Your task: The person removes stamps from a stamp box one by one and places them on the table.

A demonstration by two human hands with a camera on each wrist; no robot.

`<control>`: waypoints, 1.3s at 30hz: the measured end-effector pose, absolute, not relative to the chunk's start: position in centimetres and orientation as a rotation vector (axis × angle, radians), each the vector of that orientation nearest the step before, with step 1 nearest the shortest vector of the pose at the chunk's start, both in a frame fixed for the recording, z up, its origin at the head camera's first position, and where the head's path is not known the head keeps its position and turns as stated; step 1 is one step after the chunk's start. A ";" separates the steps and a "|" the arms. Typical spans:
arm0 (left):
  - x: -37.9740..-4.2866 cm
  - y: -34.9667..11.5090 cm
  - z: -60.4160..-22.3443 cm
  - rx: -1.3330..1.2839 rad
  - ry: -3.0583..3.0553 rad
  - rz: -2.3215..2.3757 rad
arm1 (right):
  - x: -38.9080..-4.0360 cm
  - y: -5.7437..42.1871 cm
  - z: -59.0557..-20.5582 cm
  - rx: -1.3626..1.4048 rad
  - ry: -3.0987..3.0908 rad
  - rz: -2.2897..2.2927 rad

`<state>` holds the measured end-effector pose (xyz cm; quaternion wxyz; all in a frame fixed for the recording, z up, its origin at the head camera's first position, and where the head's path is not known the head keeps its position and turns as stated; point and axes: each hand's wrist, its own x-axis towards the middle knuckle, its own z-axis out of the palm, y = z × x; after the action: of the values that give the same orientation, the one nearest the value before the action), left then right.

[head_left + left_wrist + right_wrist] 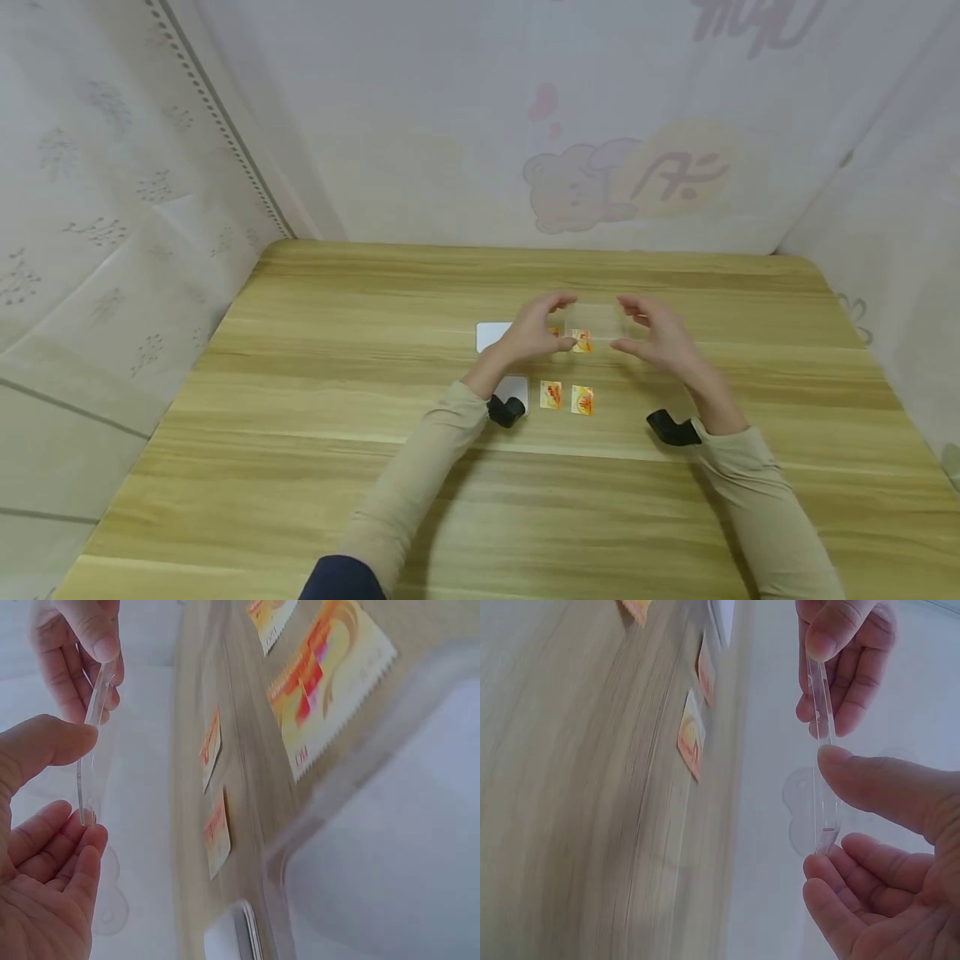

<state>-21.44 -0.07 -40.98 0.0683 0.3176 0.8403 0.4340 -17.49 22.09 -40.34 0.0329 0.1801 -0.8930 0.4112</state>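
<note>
Between both hands, above the table, is a thin clear rectangular plastic piece (pixel 595 320), seen nearly edge-on in the left wrist view. My left hand (pixel 529 332) pinches its left edge, thumb on the near side and fingers on the far side. The right hand (pixel 662 336) grips the right edge the same way. Below the clear piece lies a postage stamp (pixel 582 341) with orange and yellow print; another, beside the left fingers, is partly hidden. Nearer the body lie two more, a left stamp (pixel 551 395) and a right stamp (pixel 582 400).
A flat white rectangular case (pixel 491 335) lies left of the far stamps, partly behind the left hand. A second white case (pixel 516 388) sits by the left wrist. Black wrist mounts (pixel 672 429) hang under the sleeves. The wooden table (pixel 300 358) meets patterned curtains (pixel 420 150) behind.
</note>
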 end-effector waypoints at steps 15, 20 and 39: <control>-21.2 -2.3 -40.9 0.918 2.569 1.335 | -17.9 19.6 -40.3 0.568 -2.763 1.281; -21.1 -3.2 -41.0 0.883 2.581 1.332 | -18.0 18.8 -40.2 0.572 -2.771 1.302; -20.8 -6.9 -41.4 0.880 2.644 1.336 | -18.9 15.6 -40.8 0.677 -2.821 1.153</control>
<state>-20.81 -6.92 -41.44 0.0257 0.2846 0.8553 0.4322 -18.88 15.57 -40.76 0.0097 0.2170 -0.9036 0.3692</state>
